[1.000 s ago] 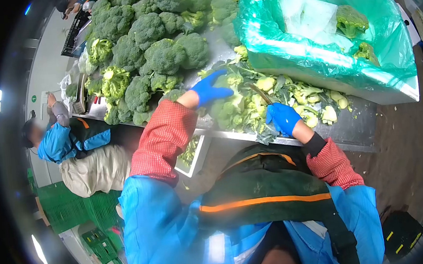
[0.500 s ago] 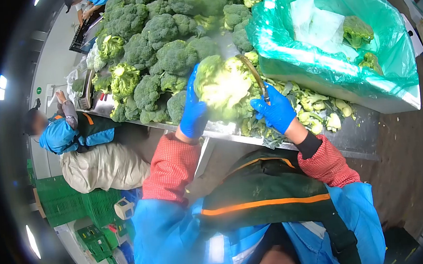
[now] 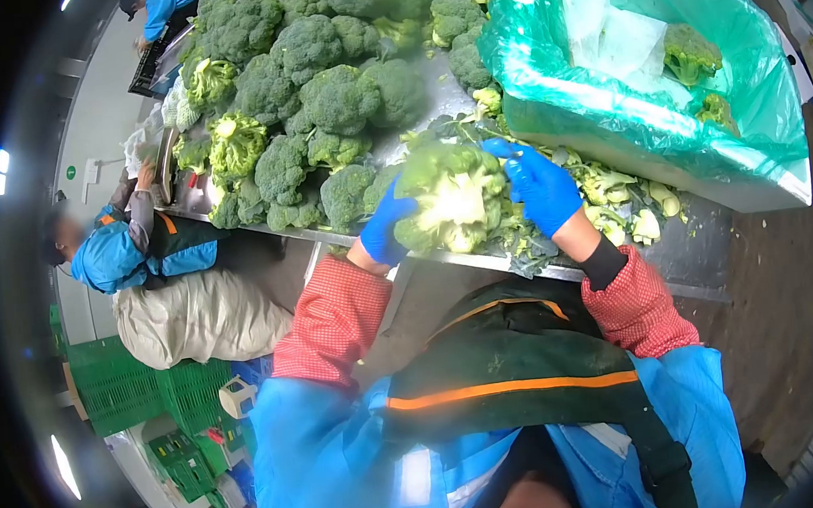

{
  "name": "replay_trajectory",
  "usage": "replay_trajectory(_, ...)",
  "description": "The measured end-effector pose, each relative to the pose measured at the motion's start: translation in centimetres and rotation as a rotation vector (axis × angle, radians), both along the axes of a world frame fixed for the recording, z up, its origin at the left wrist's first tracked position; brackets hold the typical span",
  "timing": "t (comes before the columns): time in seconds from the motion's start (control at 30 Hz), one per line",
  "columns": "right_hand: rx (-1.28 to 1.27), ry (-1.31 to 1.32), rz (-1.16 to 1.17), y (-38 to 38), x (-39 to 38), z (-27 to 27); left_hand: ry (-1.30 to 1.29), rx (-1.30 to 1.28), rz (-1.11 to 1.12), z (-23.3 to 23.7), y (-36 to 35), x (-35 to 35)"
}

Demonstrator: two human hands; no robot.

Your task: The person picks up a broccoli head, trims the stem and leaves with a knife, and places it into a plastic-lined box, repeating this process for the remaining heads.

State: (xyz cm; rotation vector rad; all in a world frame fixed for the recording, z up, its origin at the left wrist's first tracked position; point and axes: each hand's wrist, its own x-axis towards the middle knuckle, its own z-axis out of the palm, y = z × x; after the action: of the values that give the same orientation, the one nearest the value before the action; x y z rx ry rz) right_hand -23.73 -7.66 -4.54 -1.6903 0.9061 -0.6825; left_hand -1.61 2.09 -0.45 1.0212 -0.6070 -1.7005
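A broccoli head is held stem side up near the table's front edge. My left hand, in a blue glove, grips its left side. On the right, my right hand, also gloved in blue, has its fingers curled together beside the head. The curved knife seen earlier is hardly visible now, so what this hand grips cannot be made out clearly. Behind and to the left lies a big pile of broccoli. Cut stems and leaf trimmings lie to the right.
A white box lined with green plastic holds some broccoli pieces and white paper at the right. The metal table extends below it. A co-worker in blue stands at the left, another person's sleeve farther up. Green crates are lower left.
The broccoli head has turned and shows its stem more clearly. My left hand has moved slightly down. My right hand has shifted a little up and right, and the curved blade no longer shows clearly.
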Motion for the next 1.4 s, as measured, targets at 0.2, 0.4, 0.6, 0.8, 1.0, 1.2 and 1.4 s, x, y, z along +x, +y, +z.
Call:
replay_trajectory(0.2,-0.493,0.305,0.064,2.8,-3.4,-1.7,0.004,-0.097,0.262,-5.6,-1.6,-0.5)
replay_trajectory(0.4,-0.256,0.395,0.087,3.6,-4.1,-1.0,0.001,0.000,0.313,-8.0,-2.4,-2.0)
replay_trajectory(0.6,-0.427,0.467,0.091,3.1,-4.1,-0.3,-0.087,0.056,0.345,-7.4,-2.5,-2.2)
replay_trajectory(0.8,-0.405,0.718,0.072,1.4,-4.1,-2.7,-0.356,-0.016,0.331,-9.2,-3.0,-2.1)
replay_trajectory(1.0,-0.304,0.335,0.171,1.0,-4.8,-4.9,-0.729,-0.255,0.283,-9.5,-3.8,-2.8)
replay_trajectory(1.2,-0.025,0.056,0.257,1.5,-5.9,-5.0,-0.274,0.000,0.348,-8.4,-2.6,-2.3)
replay_trajectory(1.4,-0.175,0.198,-0.009,3.9,-5.2,-2.6,-0.282,-0.002,0.311,-7.6,-2.5,-2.0)
